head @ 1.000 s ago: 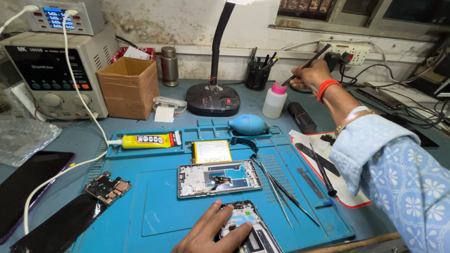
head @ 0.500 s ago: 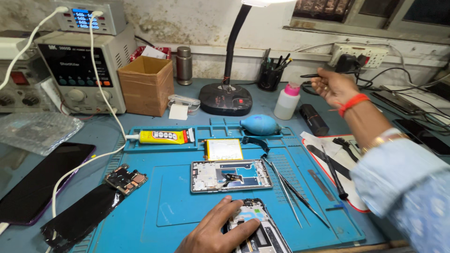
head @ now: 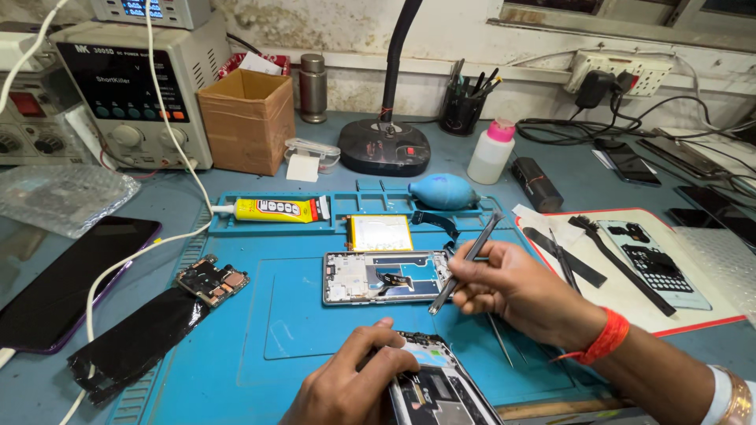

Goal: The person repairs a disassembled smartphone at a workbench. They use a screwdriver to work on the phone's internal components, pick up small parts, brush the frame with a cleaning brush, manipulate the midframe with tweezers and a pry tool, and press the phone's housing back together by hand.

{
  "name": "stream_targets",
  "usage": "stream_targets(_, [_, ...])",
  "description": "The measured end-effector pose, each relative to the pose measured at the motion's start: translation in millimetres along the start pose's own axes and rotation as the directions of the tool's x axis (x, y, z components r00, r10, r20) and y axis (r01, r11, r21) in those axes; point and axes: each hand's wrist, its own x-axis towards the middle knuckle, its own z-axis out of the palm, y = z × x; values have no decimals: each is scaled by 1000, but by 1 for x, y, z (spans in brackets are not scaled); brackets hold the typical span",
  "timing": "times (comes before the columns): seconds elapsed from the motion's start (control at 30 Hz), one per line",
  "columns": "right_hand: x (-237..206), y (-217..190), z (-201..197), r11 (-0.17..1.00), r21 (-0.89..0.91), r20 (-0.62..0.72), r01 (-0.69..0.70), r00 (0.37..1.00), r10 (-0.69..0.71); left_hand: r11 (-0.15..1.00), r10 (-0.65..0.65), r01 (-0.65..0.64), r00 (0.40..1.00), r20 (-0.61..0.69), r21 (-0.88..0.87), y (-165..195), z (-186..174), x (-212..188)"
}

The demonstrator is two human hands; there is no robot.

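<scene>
My left hand [head: 350,383] presses down on an opened phone body [head: 441,386] at the near edge of the blue work mat [head: 299,323]. My right hand [head: 516,290] holds a thin metal tool [head: 466,261] like a pen, its tip pointing down just right of a bare phone frame [head: 386,277] lying in the mat's middle. A yellow battery [head: 381,233] lies just behind that frame. A red band is on my right wrist.
A glue tube [head: 276,209], blue air blower [head: 442,191], lamp base [head: 384,146], cardboard box [head: 247,120], power supply [head: 134,86] and white bottle [head: 491,151] stand behind. A circuit board [head: 213,281] and dark phone [head: 67,283] lie left; a white pad with tools [head: 630,267] lies right.
My right hand came back from the pen holder at the rear and now hovers over the mat with the metal tool. My left hand stayed on the opened phone.
</scene>
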Motion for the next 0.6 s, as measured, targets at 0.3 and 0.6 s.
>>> stream_targets(0.3, [-10, 8, 10, 985, -164, 19, 55, 998, -52, 997, -71, 72, 997, 21, -33, 3, -2, 1])
stream_targets(0.6, [-15, 7, 13, 975, -213, 21, 65, 998, -62, 995, -91, 93, 995, 45, -39, 6, -3, 2])
